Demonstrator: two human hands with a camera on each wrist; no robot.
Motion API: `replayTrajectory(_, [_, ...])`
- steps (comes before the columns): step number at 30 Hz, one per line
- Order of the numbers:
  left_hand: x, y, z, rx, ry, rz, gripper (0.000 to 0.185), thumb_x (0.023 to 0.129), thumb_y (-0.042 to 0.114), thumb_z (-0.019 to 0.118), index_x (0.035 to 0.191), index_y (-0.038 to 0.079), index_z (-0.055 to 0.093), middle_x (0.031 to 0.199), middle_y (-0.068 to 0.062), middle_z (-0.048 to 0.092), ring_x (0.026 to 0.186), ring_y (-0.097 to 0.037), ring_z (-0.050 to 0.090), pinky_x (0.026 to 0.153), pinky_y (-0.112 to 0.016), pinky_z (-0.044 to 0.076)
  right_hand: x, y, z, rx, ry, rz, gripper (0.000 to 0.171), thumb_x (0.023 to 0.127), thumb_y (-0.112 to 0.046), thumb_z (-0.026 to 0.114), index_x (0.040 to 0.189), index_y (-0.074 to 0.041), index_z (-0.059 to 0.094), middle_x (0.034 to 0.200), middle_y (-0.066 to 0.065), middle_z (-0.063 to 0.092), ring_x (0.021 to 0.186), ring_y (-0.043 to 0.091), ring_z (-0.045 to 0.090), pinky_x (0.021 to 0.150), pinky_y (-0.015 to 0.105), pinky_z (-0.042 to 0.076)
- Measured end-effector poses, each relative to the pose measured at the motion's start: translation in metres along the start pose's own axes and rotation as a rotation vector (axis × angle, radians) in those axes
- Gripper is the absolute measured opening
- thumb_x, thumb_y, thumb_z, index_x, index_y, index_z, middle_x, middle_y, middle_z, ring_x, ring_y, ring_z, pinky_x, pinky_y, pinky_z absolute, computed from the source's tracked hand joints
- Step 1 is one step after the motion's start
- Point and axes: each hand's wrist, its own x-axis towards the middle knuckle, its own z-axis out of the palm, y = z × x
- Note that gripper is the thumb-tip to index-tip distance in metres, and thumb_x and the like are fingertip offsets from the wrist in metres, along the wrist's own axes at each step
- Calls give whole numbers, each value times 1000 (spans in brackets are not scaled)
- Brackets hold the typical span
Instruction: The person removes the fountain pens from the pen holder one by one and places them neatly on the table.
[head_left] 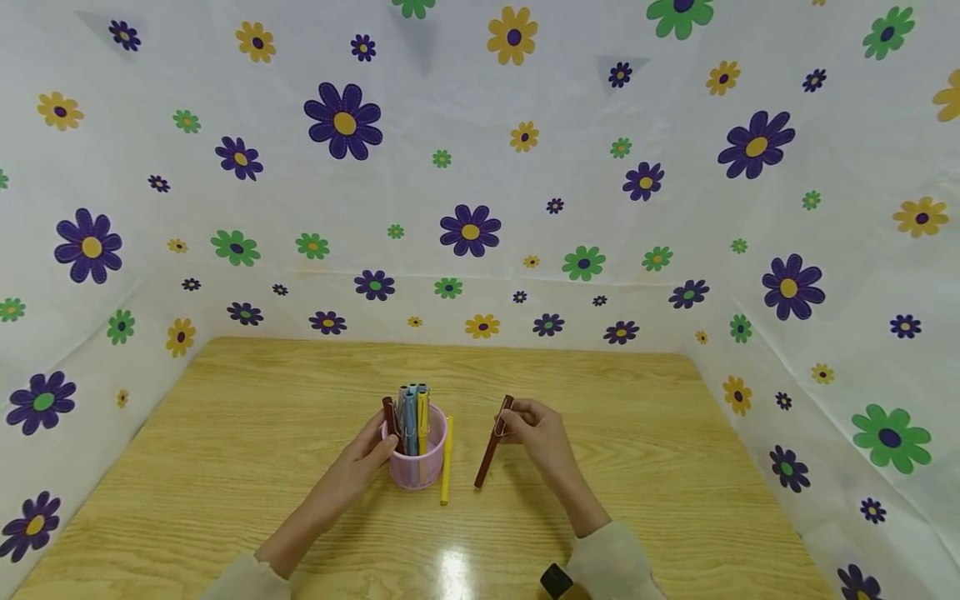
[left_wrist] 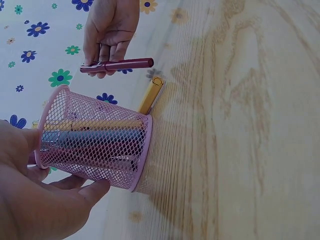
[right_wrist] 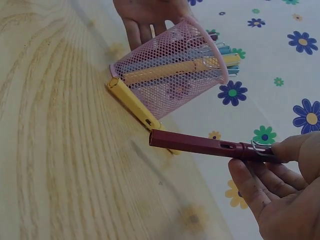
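The right hand (head_left: 536, 429) pinches a maroon pen (head_left: 491, 450) by its clip end; it could slip. The left hand (head_left: 360, 458) cups the pink mesh cup (head_left: 418, 462), which might tip against the yellow pen (head_left: 447, 458) on the tabletop (head_left: 637, 467)

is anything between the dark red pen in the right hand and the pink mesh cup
Only the yellow pen, lying flat on the table beside the pink mesh cup. It is low, so the dark red pen held by the right hand looks free to pass above. The left hand holds the cup's far side.
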Motion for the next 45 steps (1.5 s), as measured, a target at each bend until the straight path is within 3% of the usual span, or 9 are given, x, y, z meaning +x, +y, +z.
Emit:
replayTrajectory(7, [-1,1,0,-2,1,-4,70,111,40,47,167,15,14,169,-22,15,154,-41,14,122,-59,22,-1,2,7,-27,-6,11,26,102,-2,62,119,18,61,101,26,71,84,23,72,83,52,62])
replayTrajectory(18, [-1,1,0,-1,0,4,70,111,39,46,167,13,13,170,-21,14,154,-42,15,122,-60,21,0,9,16,-51,-24,39,27,102,-1,63,121,18,61,99,25,72,83,27,73,81,49,63])
replayTrajectory(32, [1,-3,1,-23,-4,32,68,112,35,47,167,13,14,168,-23,19,153,-39,22,121,-56,29,7,20,32,-225,-4,1,35,96,1,68,122,21,59,93,28,73,76,41,73,68,48,64])
replayTrajectory(45, [1,-3,2,-23,-6,40,68,112,33,46,167,11,13,167,-24,20,153,-39,24,121,-56,28,7,23,43,-394,66,26,39,91,-2,73,121,18,61,90,20,75,70,26,74,61,32,62])
